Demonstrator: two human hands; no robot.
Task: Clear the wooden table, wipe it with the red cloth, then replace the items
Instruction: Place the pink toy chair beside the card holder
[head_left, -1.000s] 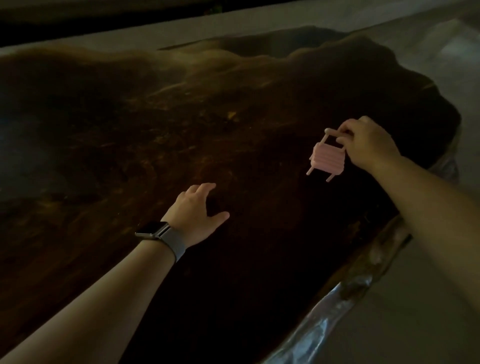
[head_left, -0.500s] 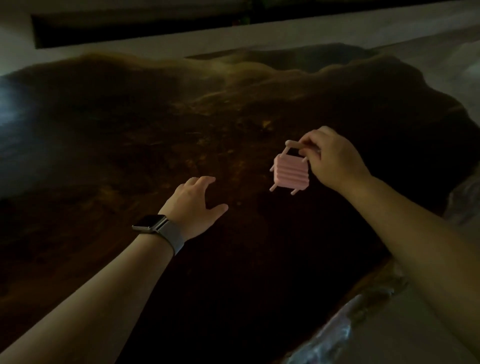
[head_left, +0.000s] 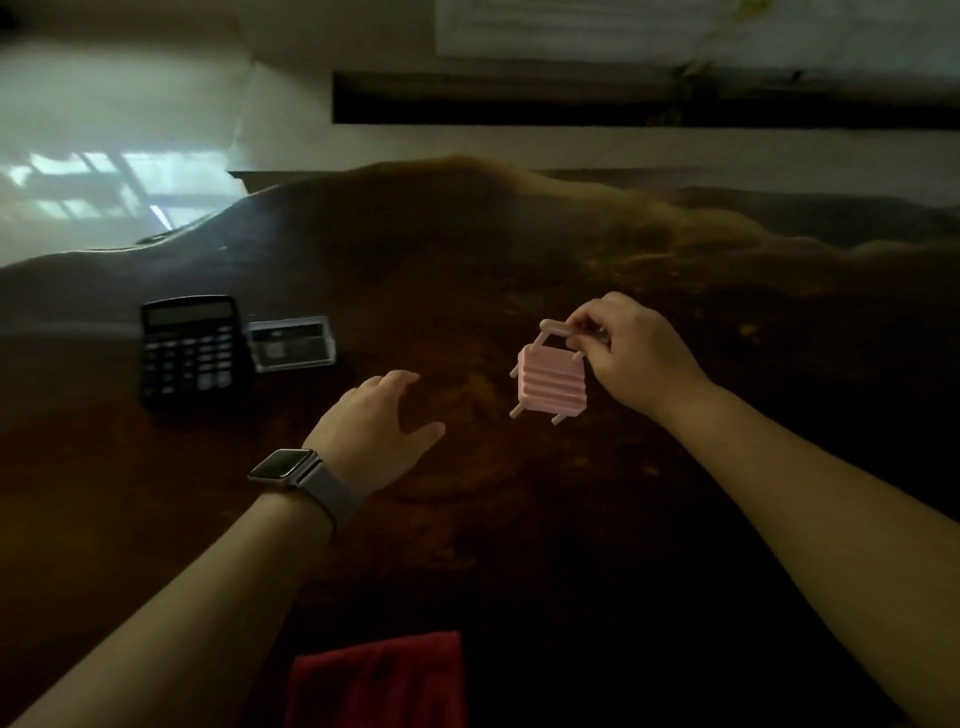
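My right hand (head_left: 631, 356) pinches the top bar of a small pink ribbed stand (head_left: 551, 385), which hangs just above the dark wooden table (head_left: 467, 270). A little to its left, my left hand (head_left: 374, 428) hovers over the table with fingers spread and nothing in it; a watch sits on that wrist. The red cloth (head_left: 376, 680) lies on the table at the near edge, between my forearms. A black calculator (head_left: 191, 349) rests on the table at the left, with a small clear plastic box (head_left: 291, 343) right beside it.
The table has an irregular, wavy far edge. Beyond it is a pale glossy floor (head_left: 104, 156) with window reflections, and a dark horizontal strip (head_left: 571, 101) along the wall at the back.
The view has swung left and up, bringing the calculator, clear box and red cloth into sight. My right hand still carries the pink stand, now nearer the table's middle. My left hand stays open.
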